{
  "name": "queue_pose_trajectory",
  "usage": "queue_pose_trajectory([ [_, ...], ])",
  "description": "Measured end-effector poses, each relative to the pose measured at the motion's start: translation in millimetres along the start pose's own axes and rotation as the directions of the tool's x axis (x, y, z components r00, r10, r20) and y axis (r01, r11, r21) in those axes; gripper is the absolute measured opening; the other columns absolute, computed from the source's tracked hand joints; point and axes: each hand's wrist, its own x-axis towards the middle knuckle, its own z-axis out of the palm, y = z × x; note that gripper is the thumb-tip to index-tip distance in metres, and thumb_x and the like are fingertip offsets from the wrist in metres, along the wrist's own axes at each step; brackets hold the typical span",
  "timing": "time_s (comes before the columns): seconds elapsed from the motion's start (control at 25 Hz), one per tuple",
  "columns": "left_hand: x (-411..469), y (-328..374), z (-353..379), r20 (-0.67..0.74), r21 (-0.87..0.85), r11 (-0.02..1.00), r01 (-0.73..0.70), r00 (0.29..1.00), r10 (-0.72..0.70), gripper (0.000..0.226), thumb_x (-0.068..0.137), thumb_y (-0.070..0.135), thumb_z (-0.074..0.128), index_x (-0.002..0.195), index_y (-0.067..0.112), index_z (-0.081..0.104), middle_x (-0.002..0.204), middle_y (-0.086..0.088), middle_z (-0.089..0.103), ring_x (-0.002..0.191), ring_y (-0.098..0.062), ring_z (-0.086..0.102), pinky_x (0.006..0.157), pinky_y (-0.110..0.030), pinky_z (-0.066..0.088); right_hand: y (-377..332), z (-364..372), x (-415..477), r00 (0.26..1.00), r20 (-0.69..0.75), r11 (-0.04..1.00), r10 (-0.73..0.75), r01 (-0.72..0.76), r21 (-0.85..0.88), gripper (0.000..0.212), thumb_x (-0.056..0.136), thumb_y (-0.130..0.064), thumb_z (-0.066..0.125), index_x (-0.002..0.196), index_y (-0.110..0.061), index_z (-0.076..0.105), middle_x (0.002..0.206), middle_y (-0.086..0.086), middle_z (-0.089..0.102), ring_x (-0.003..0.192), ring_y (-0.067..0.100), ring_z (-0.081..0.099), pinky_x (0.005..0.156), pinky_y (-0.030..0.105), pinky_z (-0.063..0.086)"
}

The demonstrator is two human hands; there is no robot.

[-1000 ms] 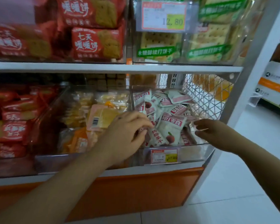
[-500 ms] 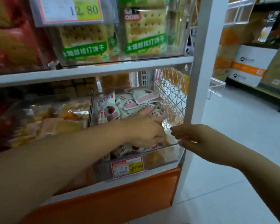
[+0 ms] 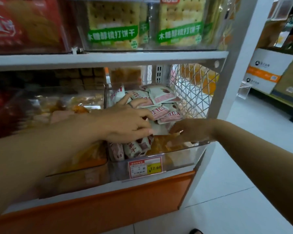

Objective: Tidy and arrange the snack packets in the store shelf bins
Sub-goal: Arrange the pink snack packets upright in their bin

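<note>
Head view: clear bin (image 3: 184, 156) at right end of lower shelf, heaped with pink-white snack packets (image 3: 161, 98). Left hand (image 3: 125, 122) inside bin, thumb and fingers pinching white packet (image 3: 159, 128) atop heap. Right hand (image 3: 191, 130) at bin's front right corner, fingertips by same packet; grip unclear. Neighbouring bin (image 3: 85, 105): orange-yellow packs.

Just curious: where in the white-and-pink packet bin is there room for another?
Front right corner of the clear bin, between the price tag wall and wire mesh, looks lowest. At the back and left, white-and-pink packets pile high under the left hand.
</note>
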Motion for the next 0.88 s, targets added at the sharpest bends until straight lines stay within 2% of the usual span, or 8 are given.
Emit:
queue_pose_trajectory([
  [0.08,-2,-1,8,-0.042,-0.047,0.999,0.008,0.999,-0.01,0.046,0.097,0.051,0.02,0.12,0.039,0.058,0.147,0.02,0.029,0.142,-0.009,-0.01,0.113,-0.049,-0.017,0,-3,5,0.998,0.046,0.998,0.045,-0.043,-0.045,0.052,0.085,-0.053,0.055,0.125,-0.019,0.058,0.127,-0.007,0.053,0.117,0.016,0.049,0.098,0.027,0.036],
  [0.2,-3,-6,17,-0.113,-0.09,0.996,-0.004,0.994,-0.006,0.047,0.097,0.052,0.019,0.121,0.041,0.058,0.146,0.021,0.03,0.142,-0.01,-0.009,0.114,-0.049,-0.014,4,3,7,0.994,0.095,0.998,0.063,-0.06,-0.035,0.034,0.084,-0.053,0.055,0.109,-0.031,0.064,0.116,-0.012,0.06,0.108,0.013,0.054,0.101,0.028,0.035],
  [0.32,-3,-7,21,-0.153,-0.119,0.993,0.002,0.988,-0.02,0.048,0.096,0.052,0.018,0.119,0.041,0.059,0.144,0.022,0.033,0.142,-0.009,-0.005,0.115,-0.046,-0.012,4,11,13,0.995,0.082,0.983,0.064,-0.077,0.164,0.071,0.079,-0.055,0.06,0.141,-0.034,0.033,0.14,-0.012,0.041,0.129,0.015,0.038,0.108,0.033,0.03],
  [0.44,-4,-8,24,-0.19,-0.128,0.992,-0.001,0.981,-0.024,0.053,0.095,0.054,0.014,0.114,0.041,0.062,0.141,0.024,0.036,0.142,-0.01,-0.001,0.116,-0.046,-0.01,-1,14,25,0.984,0.082,0.867,0.16,-0.18,0.465,0.088,0.072,-0.055,0.066,0.144,-0.042,0.016,0.152,-0.009,0.023,0.139,0.023,0.027,0.105,0.049,0.038],
  [0.56,-4,-10,25,-0.213,-0.143,0.99,-0.01,0.977,-0.021,0.055,0.091,0.056,0.014,0.112,0.041,0.063,0.14,0.025,0.038,0.142,-0.01,0.004,0.116,-0.046,-0.007,-4,14,32,0.976,0.086,0.862,0.198,-0.215,0.46,0.09,0.07,-0.05,0.071,0.142,-0.042,0.02,0.152,-0.008,0.025,0.139,0.024,0.027,0.103,0.053,0.039],
  [0.64,-3,-9,26,-0.226,-0.146,0.989,-0.007,0.974,-0.026,0.058,0.088,0.057,0.013,0.112,0.041,0.063,0.139,0.025,0.039,0.141,-0.01,0.005,0.116,-0.045,-0.006,-1,16,35,0.97,0.107,0.869,0.22,-0.245,0.431,0.092,0.067,-0.048,0.075,0.143,-0.035,0.025,0.151,-0.005,0.03,0.137,0.025,0.031,0.104,0.049,0.038],
  [0.76,-4,-6,25,-0.22,-0.146,0.989,0.008,0.975,-0.04,0.061,0.086,0.058,0.011,0.112,0.041,0.063,0.139,0.025,0.038,0.141,-0.009,0.005,0.116,-0.046,-0.005,1,19,39,0.964,0.134,0.901,0.228,-0.261,0.345,0.078,0.077,-0.044,0.07,0.141,-0.018,0.034,0.145,0.002,0.039,0.129,0.026,0.04,0.104,0.04,0.041],
  [0.88,-5,-5,24,-0.209,-0.147,0.989,0.017,0.977,-0.048,0.062,0.086,0.058,0.01,0.112,0.041,0.063,0.139,0.026,0.038,0.14,-0.008,0.006,0.116,-0.047,-0.005,-3,22,41,0.975,0.103,0.939,0.195,-0.216,0.266,0.067,0.079,-0.043,0.068,0.135,-0.013,0.044,0.134,0.005,0.049,0.115,0.022,0.047,0.098,0.033,0.043],
])
